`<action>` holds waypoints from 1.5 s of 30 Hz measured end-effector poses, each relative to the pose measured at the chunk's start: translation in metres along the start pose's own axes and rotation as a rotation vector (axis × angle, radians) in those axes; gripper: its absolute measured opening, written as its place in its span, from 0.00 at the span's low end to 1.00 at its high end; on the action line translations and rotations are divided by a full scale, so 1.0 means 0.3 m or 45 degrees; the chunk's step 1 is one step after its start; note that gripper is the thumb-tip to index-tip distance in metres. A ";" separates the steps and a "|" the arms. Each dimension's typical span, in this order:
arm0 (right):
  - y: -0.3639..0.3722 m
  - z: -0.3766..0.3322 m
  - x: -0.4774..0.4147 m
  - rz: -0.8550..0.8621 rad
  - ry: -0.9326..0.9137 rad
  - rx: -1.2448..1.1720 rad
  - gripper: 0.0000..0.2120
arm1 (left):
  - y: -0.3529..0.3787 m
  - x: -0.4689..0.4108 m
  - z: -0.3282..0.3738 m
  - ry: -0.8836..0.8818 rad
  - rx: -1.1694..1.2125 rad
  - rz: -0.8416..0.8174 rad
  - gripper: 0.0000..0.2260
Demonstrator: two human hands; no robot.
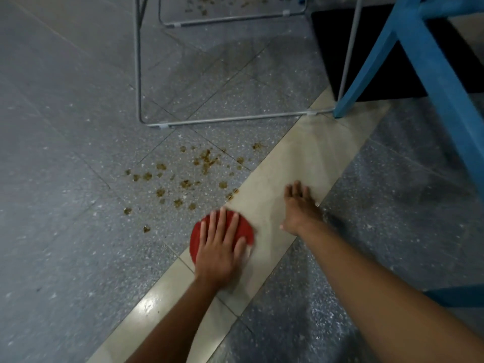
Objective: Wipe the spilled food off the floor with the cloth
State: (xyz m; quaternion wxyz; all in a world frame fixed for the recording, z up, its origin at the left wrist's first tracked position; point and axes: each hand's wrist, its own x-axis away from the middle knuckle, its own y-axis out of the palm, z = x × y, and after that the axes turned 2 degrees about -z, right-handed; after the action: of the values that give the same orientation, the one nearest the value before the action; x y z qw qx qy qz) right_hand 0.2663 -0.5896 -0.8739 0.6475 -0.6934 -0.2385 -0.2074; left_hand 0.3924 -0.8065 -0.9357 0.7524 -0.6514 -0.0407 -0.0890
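Dotting grey speckled floor (65, 153), food (207, 161) seemingly reaches pale strip (301, 158).

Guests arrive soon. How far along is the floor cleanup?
Done: nothing clearly wiped. In hand: the left hand presses the red cloth flat at the spill's near edge; the right hand braces on the pale strip. Left: the brown splatters, plus farther splatters past the wire frame.

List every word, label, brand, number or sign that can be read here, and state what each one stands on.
None: no readable text shows anywhere in the head view.
The red cloth under the left hand is plain, with no tag or print in sight.
The metal frame, the blue leg and the floor tiles bear no label, number or sign.
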 end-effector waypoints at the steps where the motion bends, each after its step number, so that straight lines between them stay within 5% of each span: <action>1: 0.008 -0.006 -0.003 0.011 0.008 0.002 0.50 | -0.008 -0.051 0.030 -0.103 0.036 0.000 0.31; 4: 0.006 0.003 0.000 -0.012 0.004 0.001 0.53 | 0.003 -0.096 0.129 -0.114 0.083 -0.002 0.32; 8: -0.012 0.019 0.001 -0.074 -0.028 0.024 0.57 | 0.052 0.085 -0.006 0.385 -0.039 -0.016 0.30; 11: -0.009 0.005 -0.001 -0.069 -0.011 0.058 0.58 | 0.022 0.082 -0.128 0.133 -0.010 0.033 0.30; 13: -0.009 -0.006 -0.003 -0.058 0.014 0.084 0.58 | -0.003 0.002 -0.067 -0.165 0.036 0.033 0.31; 15: -0.015 -0.013 0.001 -0.042 0.039 0.106 0.58 | -0.019 -0.067 0.067 -0.237 0.116 -0.024 0.32; 18: -0.031 -0.018 0.014 -0.033 0.052 0.098 0.57 | 0.012 -0.035 0.181 0.161 0.104 -0.075 0.31; 22: -0.066 -0.012 0.042 0.004 0.021 0.076 0.54 | 0.042 0.154 0.005 0.537 -0.018 -0.099 0.29; 25: -0.089 -0.004 0.068 0.091 0.011 0.003 0.47 | -0.001 0.094 -0.093 0.185 -0.007 0.003 0.29; 28: -0.095 -0.028 0.106 0.245 -0.037 -0.032 0.36 | -0.054 -0.095 0.066 -0.189 0.144 -0.019 0.31; 32: -0.125 -0.060 0.167 0.340 -0.129 -0.144 0.27 | 0.009 -0.062 0.278 0.279 0.143 -0.094 0.30; 36: -0.176 0.010 0.191 0.381 -0.055 -0.205 0.25 | 0.080 0.188 0.116 0.700 0.009 -0.102 0.27; 40: -0.176 0.090 0.207 0.365 0.038 -0.305 0.26 | 0.000 0.090 -0.035 0.338 -0.004 -0.076 0.29; 42: -0.139 0.090 0.227 0.304 0.037 -0.344 0.28 | -0.051 -0.045 0.061 0.149 0.030 -0.069 0.31; 45: -0.090 0.112 0.254 0.330 0.073 -0.360 0.28 | -0.050 -0.174 0.304 0.149 0.127 -0.094 0.31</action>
State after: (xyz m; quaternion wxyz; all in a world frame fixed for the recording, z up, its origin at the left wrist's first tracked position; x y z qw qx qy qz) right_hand 0.3102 -0.5500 -0.8093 0.5713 -0.7963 -0.0973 -0.1734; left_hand 0.3434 -0.7142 -0.9169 0.7811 -0.6050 -0.0252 -0.1524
